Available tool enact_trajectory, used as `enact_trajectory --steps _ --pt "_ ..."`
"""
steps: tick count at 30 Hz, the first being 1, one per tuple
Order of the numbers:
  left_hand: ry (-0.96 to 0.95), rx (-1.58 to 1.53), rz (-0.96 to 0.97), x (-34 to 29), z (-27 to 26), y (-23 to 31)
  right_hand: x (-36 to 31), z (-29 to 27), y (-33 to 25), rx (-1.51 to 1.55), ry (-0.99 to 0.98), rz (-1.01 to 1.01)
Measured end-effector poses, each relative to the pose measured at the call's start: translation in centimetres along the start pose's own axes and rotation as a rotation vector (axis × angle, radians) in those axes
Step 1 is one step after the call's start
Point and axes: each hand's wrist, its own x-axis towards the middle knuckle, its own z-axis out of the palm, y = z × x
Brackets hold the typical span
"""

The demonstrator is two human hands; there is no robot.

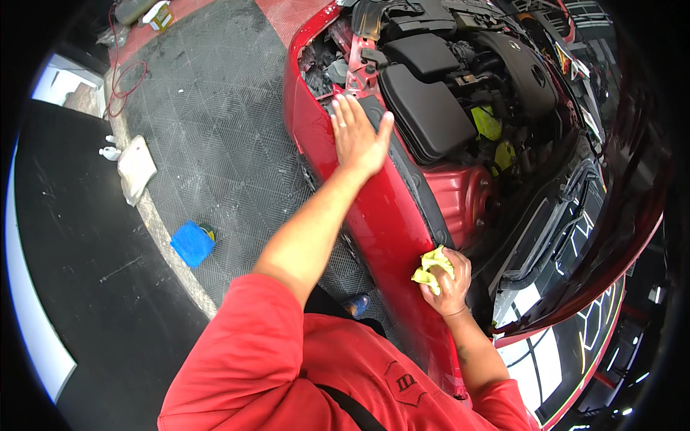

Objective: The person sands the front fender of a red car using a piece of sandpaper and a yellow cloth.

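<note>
My left hand (357, 136) lies flat with fingers spread on the front of a red car fender (388, 208), next to the edge of the engine bay. Farther back along the same fender, my right hand (451, 282) is closed around a crumpled yellow cloth (433, 267). That cloth rests near the fender's upper edge, beside a black trim strip (419, 188). The fender surface looks glossy under both hands. What lies beneath my left palm is hidden.
Black engine covers (428, 111) and yellow-green cloths (487, 123) show in the uncovered engine bay. The raised hood (625, 251) stands at the right. On the dark tiled floor lie a blue cloth (192, 243) and a whitish bag (136, 170); a red hose (126, 93) runs at far left.
</note>
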Motion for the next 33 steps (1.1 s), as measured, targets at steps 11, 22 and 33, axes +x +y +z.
enact_trajectory --steps 11,22,33 --pt "-0.007 -0.108 -0.043 -3.6 0.1 0.3 0.1 -0.3 -0.5 -0.001 0.009 0.001" --pt "0.001 -0.023 0.222 -11.9 0.9 2.2 1.4 -1.5 -1.6 0.302 0.497 0.134" --pt "0.053 -0.06 0.198 -24.2 3.9 7.5 2.6 -4.9 -3.4 0.573 0.568 0.266"
